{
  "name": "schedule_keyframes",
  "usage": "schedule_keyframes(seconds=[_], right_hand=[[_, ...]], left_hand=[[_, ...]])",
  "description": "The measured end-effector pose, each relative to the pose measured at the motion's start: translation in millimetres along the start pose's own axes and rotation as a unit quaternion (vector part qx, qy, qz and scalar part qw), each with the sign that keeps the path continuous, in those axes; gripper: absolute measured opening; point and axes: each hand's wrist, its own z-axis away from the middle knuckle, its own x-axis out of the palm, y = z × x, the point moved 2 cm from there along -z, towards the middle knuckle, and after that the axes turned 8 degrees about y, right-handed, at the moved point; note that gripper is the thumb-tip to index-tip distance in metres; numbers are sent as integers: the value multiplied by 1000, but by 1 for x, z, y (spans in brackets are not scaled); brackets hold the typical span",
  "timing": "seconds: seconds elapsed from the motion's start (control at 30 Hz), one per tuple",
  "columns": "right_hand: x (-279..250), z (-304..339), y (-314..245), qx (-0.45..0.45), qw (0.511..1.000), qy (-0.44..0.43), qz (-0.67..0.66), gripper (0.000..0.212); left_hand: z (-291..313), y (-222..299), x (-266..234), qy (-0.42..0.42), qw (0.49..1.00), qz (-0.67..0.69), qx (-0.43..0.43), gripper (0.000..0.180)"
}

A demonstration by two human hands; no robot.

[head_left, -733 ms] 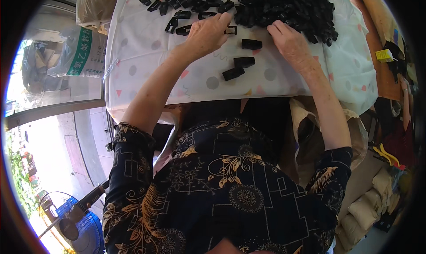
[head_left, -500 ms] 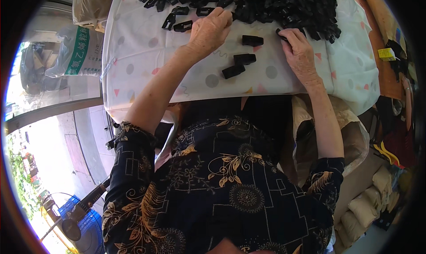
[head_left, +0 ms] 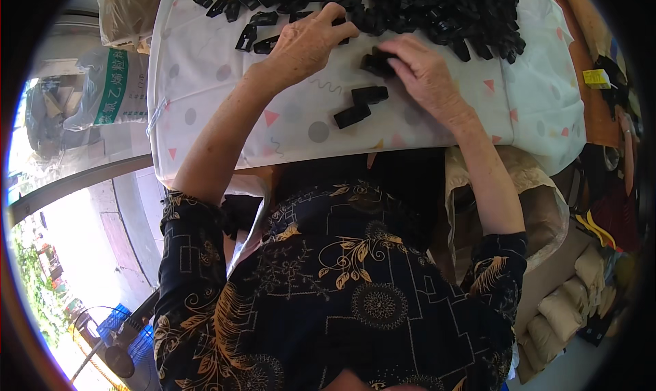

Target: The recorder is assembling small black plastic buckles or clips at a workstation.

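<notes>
My left hand is at the near edge of a heap of small black plastic parts. Its thumb and fingers are bent around a black part, mostly hidden by the hand. Closer to the middle of the table, my right hand has its fingertips closed on a black plastic part, which is smeared by motion. Just nearer to me, two more black parts, one and another, lie touching or nearly so. Several loose parts, one of them hollow, lie left of the heap.
A white patterned cloth covers the table. On the left are a plastic sack with a green band and, lower down, a fan. An open bag hangs at the table's front right. Packed bags lie on the floor.
My right hand has moved left with its part, to where a single part lay in the middle. My left hand has shifted slightly left and nearer to me.
</notes>
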Motion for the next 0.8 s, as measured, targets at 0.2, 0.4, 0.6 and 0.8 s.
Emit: schedule_keyframes(seconds=[0.2,0.4,0.6,0.8], right_hand=[[15,13,-33,-39,996,-75,-2,32],[-8,28,-24,167,975,-40,-140,24],[-21,32,-8,355,901,30,-247,18],[-16,11,-12,223,952,71,-198,18]], left_hand=[[1,12,-4,-27,998,54,-36,35],[-10,35,-2,-73,991,106,-36,36],[2,34,1,-19,982,157,-104,37],[6,27,5,-44,973,197,-115,32]])
